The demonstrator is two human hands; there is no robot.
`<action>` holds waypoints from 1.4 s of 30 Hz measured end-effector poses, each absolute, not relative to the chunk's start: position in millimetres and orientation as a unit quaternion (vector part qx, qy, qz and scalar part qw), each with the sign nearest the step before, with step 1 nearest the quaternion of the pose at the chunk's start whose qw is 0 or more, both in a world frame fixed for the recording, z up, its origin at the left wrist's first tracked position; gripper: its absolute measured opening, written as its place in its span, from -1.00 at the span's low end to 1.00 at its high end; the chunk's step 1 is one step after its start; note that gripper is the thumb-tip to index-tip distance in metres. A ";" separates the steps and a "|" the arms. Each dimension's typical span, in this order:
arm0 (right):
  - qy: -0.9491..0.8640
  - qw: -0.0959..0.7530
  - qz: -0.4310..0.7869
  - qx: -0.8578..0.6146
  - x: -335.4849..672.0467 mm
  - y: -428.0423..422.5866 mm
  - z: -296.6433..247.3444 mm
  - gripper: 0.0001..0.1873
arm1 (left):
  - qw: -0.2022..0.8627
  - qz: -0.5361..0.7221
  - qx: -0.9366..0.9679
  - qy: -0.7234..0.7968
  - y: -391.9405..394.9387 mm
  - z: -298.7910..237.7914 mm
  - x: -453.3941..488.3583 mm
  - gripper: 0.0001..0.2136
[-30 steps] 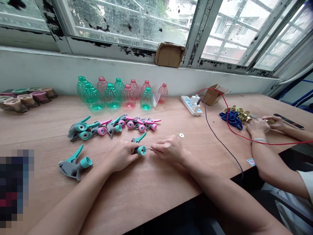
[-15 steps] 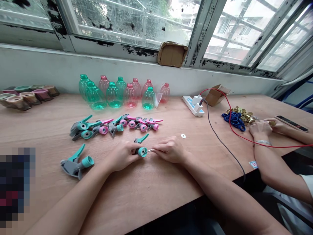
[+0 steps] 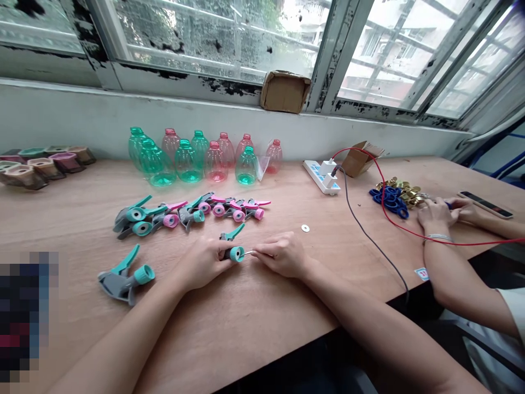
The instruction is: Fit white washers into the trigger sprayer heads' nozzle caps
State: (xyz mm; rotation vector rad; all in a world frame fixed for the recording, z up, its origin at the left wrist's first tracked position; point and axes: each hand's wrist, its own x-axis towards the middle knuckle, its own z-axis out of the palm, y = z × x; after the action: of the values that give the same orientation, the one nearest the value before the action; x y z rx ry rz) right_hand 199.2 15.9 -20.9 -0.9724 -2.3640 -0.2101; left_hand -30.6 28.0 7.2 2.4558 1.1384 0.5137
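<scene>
Mid-frame: I have left hand (image 3: 205, 262) clamped on teal-and-grey plastic trigger head (image 3: 235, 254); right hand (image 3: 284, 255) angled inward, pinching slim silvery rod (image 3: 248, 253).

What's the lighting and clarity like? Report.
Head view: the right-hand window is partly washed out; soft shadows lie on the table. Head view: pixel blocks mask the lower left; the thin rod in the right hand is too small for detail.
</scene>
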 end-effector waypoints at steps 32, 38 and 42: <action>-0.873 0.342 -0.007 -0.347 195.7 15.5 -28.4 -0.62 | 0.259 0.199 0.858 0.396 29.4 8.0 -36.0 -0.87; -0.863 0.348 -0.062 -0.362 193.7 13.1 -29.2 -0.68 | 0.262 0.224 0.850 0.399 28.0 9.9 -33.7 -0.82; -0.860 0.341 -0.126 -0.357 194.0 12.1 -28.8 -0.72 | 0.256 0.239 0.841 0.412 26.7 11.4 -30.5 -0.79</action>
State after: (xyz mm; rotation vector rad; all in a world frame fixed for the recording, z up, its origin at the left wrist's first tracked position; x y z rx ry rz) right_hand 194.0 12.1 -28.8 -0.9293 -2.2387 -0.3279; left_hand -30.5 26.7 11.4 2.2837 1.1177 0.6499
